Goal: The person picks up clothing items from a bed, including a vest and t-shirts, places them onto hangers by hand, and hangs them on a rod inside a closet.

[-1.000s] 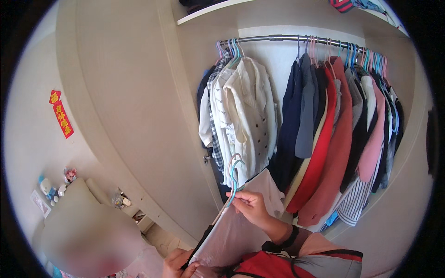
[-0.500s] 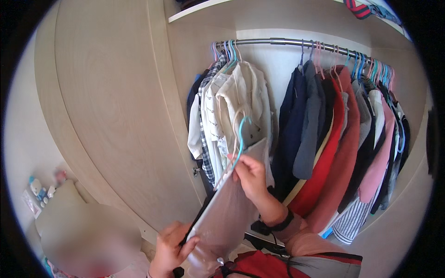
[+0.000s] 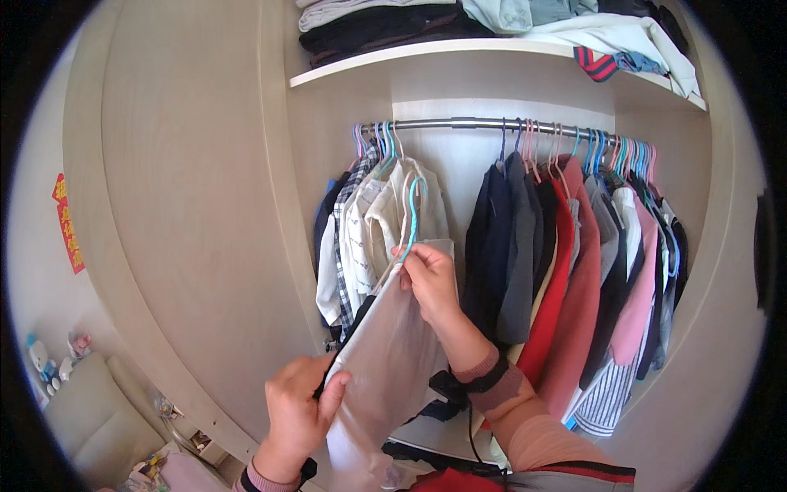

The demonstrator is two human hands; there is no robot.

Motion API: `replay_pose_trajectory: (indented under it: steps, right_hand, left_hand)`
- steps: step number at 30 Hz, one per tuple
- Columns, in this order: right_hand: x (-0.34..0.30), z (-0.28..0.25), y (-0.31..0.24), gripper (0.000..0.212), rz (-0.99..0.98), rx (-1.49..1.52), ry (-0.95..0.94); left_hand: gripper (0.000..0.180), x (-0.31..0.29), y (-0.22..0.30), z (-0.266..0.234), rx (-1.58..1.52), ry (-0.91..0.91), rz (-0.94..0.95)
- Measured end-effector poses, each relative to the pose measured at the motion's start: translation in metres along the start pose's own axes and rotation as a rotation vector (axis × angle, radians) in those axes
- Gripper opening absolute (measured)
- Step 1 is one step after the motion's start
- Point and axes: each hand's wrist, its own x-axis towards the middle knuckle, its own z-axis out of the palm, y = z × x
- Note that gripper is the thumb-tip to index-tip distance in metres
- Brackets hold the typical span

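My right hand (image 3: pixel 434 283) is closed around the necks of a turquoise clothes hanger (image 3: pixel 414 209) and a pale beige one beside it. From these hangs a thin whitish garment (image 3: pixel 385 353), with a strip of black cloth (image 3: pixel 357 328) showing along its left side. Lower down, my left hand (image 3: pixel 297 402) grips the garment's left edge between thumb and fingers. The hanger hooks are free of the wardrobe rail (image 3: pixel 463 124), in front of cream and white clothes (image 3: pixel 381 217) hanging there. Most of the hangers' lower bars is hidden by cloth.
Dark, red and pink clothes (image 3: pixel 541 271) hang on the rail's right half. Folded clothes (image 3: pixel 385 33) lie on the shelf (image 3: pixel 484 61) above. A wooden wardrobe door (image 3: pixel 188 205) stands at left. A pale padded seat (image 3: pixel 90 410) with soft toys is at lower left.
My view has tilted upward, bringing the shelf's folded clothes into sight. Both hands keep their hold on the hangers and garment.
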Motion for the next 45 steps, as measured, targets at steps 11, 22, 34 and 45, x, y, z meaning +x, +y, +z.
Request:
replay_pose_trajectory:
  steps: [11,22,34,45]
  right_hand:
    - [0.143,0.002,-0.052,0.017,-0.058,-0.075,-0.052]
    - [0.268,-0.031,-0.078,0.013,0.049,-0.223,0.121]
    - [0.32,-0.043,-0.014,0.014,0.114,-0.335,0.202]
    - [0.332,-0.04,0.015,0.026,0.209,-0.209,0.15]
  left_hand:
    - [0.02,0.133,-0.013,0.009,0.01,0.049,0.001]
    - [0.038,0.236,-0.037,0.082,0.017,-0.066,-0.009]
    - [0.04,0.243,-0.058,0.134,0.139,-0.24,-0.029]
    - [0.04,0.249,-0.085,0.149,0.313,-0.16,-0.075]
